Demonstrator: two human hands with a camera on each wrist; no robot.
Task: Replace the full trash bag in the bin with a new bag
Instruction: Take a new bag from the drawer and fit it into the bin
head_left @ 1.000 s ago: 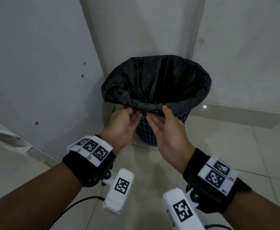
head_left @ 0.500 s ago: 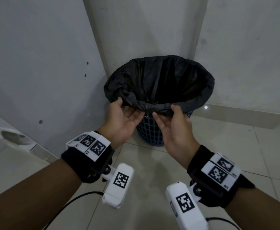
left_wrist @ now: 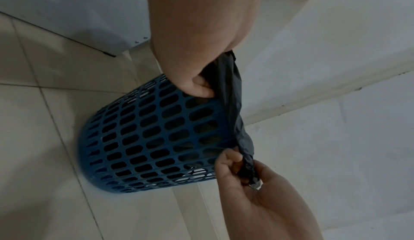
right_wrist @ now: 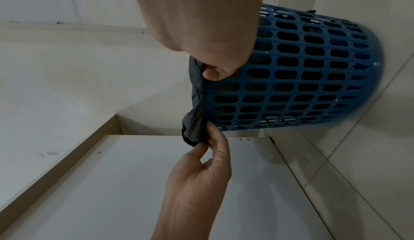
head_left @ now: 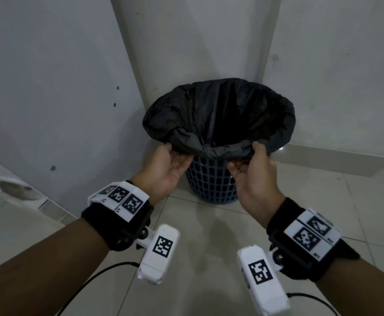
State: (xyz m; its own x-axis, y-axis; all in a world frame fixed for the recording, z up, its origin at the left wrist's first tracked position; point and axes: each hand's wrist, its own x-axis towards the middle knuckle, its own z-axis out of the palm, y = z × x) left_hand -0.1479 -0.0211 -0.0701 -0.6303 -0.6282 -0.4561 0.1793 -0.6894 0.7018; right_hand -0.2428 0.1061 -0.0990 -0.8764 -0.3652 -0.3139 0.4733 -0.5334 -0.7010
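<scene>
Head view: a blue lattice-walled bin (head_left: 211, 183) stands on the tiled floor (head_left: 209, 236) in a corner of pale walls (head_left: 50, 87), lined with a black trash bag (head_left: 218, 115) whose mouth is open and folded over the bin's rim. The left hand (head_left: 166, 169) sits at the near-left of the bin's rim, thumb on top of the bag's rolled edge and fingers underneath. The right hand (head_left: 252, 172) sits at the near-right of the rim, likewise with thumb above the bag edge and fingers curled below. The stretch of bag edge between the two hands is gathered and creased. Both wrists carry black bands with white marker blocks (head_left: 122, 199). Left wrist view: the left hand (left_wrist: 197, 45) pinches the bag edge (left_wrist: 233, 91) against the upper wall of the bin (left_wrist: 152, 137); its grip is closed on the film. The right hand (left_wrist: 253, 187) appears further along the same rim, thumb and fingers pinching a bunched end of the bag. Right wrist view: the right hand (right_wrist: 208, 36) pinches the bag edge (right_wrist: 197, 91) at the rim of the bin (right_wrist: 298, 77), one fingertip visible against the lattice. The left hand (right_wrist: 201, 178) holds the bag's bunched end between thumb and fingertips just beside the rim.
</scene>
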